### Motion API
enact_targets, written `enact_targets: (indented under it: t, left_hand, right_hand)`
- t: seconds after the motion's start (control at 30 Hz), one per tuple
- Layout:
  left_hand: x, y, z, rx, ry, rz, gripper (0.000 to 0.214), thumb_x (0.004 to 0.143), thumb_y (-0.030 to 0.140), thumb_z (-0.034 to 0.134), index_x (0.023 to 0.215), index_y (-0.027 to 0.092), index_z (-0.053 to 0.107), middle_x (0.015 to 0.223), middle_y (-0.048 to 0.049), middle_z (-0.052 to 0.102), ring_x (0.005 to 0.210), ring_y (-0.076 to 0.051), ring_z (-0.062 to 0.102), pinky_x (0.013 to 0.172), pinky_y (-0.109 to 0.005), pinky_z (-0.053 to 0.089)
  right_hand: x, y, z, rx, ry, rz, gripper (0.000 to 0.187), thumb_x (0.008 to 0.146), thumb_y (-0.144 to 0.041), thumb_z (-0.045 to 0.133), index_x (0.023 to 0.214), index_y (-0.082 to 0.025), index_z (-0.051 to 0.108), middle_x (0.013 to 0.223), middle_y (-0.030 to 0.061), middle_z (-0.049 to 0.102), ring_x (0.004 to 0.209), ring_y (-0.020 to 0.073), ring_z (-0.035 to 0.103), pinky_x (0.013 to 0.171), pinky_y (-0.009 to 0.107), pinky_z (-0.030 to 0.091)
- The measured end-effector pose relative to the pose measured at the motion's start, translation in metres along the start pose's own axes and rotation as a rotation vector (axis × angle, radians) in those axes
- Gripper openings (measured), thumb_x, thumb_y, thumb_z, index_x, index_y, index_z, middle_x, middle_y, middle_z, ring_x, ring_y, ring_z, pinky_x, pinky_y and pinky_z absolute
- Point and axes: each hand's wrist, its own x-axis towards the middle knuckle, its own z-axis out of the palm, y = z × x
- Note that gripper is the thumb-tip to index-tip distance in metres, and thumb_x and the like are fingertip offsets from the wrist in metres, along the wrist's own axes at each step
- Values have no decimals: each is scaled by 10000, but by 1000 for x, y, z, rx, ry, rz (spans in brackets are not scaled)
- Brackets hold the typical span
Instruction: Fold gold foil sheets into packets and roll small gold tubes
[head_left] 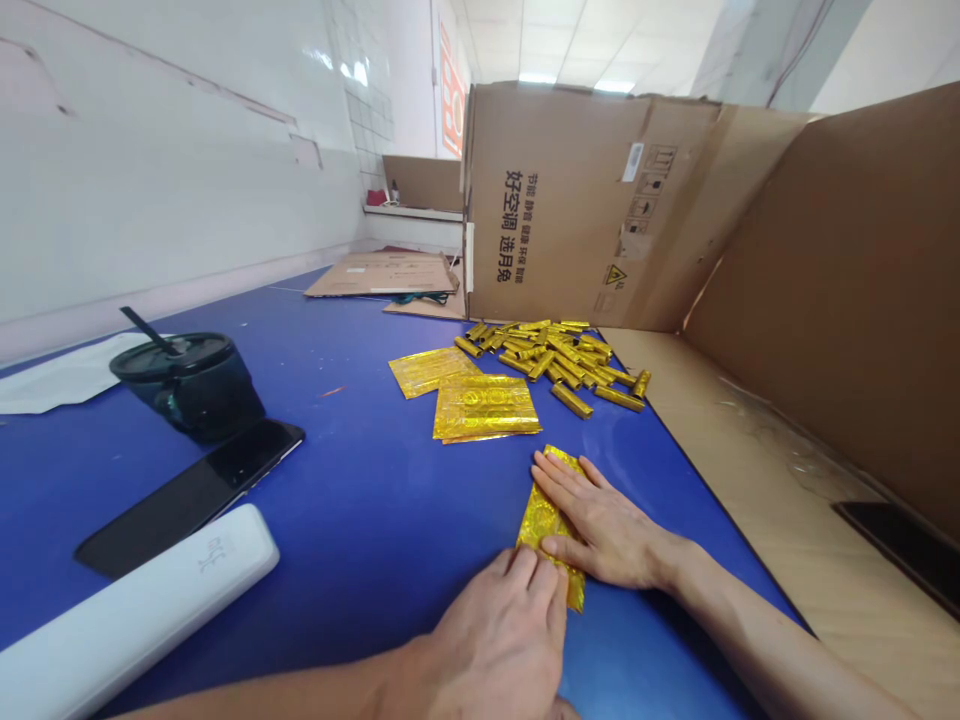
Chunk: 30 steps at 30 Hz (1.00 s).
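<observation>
A gold foil paper sheet [541, 515], embossed and folded narrow, lies on the blue table under both my hands. My left hand [510, 610] is closed at its lower left edge, with curled fingers; the thumb is mostly hidden. My right hand [604, 520] rests flat across the sheet's right side, fingers stretched out and the thumb apart. Beyond them lies a small stack of flat gold foil sheets [486, 408], with another gold sheet [427, 370] behind it. Farther back is a loose heap of rolled gold foil pieces [555, 352].
On the left are a dark lidded cup [191, 385] with a straw, a black phone [195, 495] and a long white case [142, 620]. Large cardboard panels [570, 200] stand at the back and right. Flat cardboard [382, 273] lies at the far end.
</observation>
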Motion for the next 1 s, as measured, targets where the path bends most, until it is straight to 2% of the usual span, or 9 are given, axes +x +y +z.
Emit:
enact_targets:
  t: [0.1, 0.27, 0.37, 0.43, 0.57, 0.7, 0.83, 1.0]
  left_hand:
    - [0, 0, 0, -18, -20, -20, 424, 782, 301, 441, 1109, 36, 492, 1034, -147, 553, 929, -252, 497, 814, -334, 395]
    - [0, -1, 0, -49, -62, 35, 501, 794, 372, 425, 1142, 12, 461, 1122, -174, 513, 1033, -265, 456, 884, -326, 345]
    - [-1, -2, 3, -36, -25, 69, 553, 820, 403, 377, 1214, 15, 374, 1206, -194, 443, 1113, -279, 390, 921, -349, 302]
    - [-1, -3, 3, -43, 9, 73, 601, 808, 461, 383, 1233, 37, 347, 1197, -190, 449, 1110, -279, 392, 919, -355, 301]
    - [0, -4, -2, -61, -8, 55, 616, 756, 529, 444, 1162, 66, 437, 1116, -171, 511, 1023, -268, 461, 870, -339, 341]
    - [-1, -5, -4, -79, 31, 56, 646, 745, 583, 417, 1144, 77, 460, 1126, -171, 507, 1029, -267, 459, 877, -337, 330]
    - [-2, -5, 0, -56, 72, 98, 623, 780, 535, 402, 1155, 40, 446, 1150, -181, 495, 1075, -263, 427, 924, -320, 281]
    - [-3, -3, 0, -26, 49, 119, 542, 822, 437, 381, 1170, 24, 431, 1165, -181, 490, 1082, -264, 427, 934, -327, 274]
  right_hand:
    - [1, 1, 1, 6, 4, -3, 737, 789, -581, 296, 1348, -133, 119, 1407, 101, 58, 1279, 226, 45, 1018, 471, 9]
    - [1, 2, 3, 10, 14, -9, 725, 794, -573, 294, 1348, -139, 117, 1410, 95, 57, 1280, 226, 41, 1019, 469, 6]
    - [1, 2, 3, -6, 12, -12, 720, 800, -568, 284, 1349, -137, 104, 1409, 97, 54, 1281, 218, 42, 1018, 470, 9]
    - [0, 2, 3, -13, 12, -10, 719, 801, -570, 277, 1349, -138, 104, 1409, 97, 53, 1281, 218, 42, 1017, 471, 13]
    - [0, 1, 4, -21, 24, -5, 698, 809, -566, 259, 1350, -151, 110, 1410, 91, 65, 1281, 221, 49, 1018, 467, 17]
    - [1, 2, 5, -20, 34, -4, 690, 811, -568, 249, 1351, -159, 115, 1411, 86, 72, 1280, 231, 61, 1019, 466, 18]
    - [1, 2, 6, -32, 33, 0, 696, 810, -576, 236, 1351, -154, 119, 1410, 90, 77, 1280, 225, 59, 1018, 466, 21]
    - [1, 0, 4, -36, 30, 1, 702, 809, -580, 231, 1349, -144, 125, 1410, 93, 77, 1281, 216, 59, 1020, 462, 28]
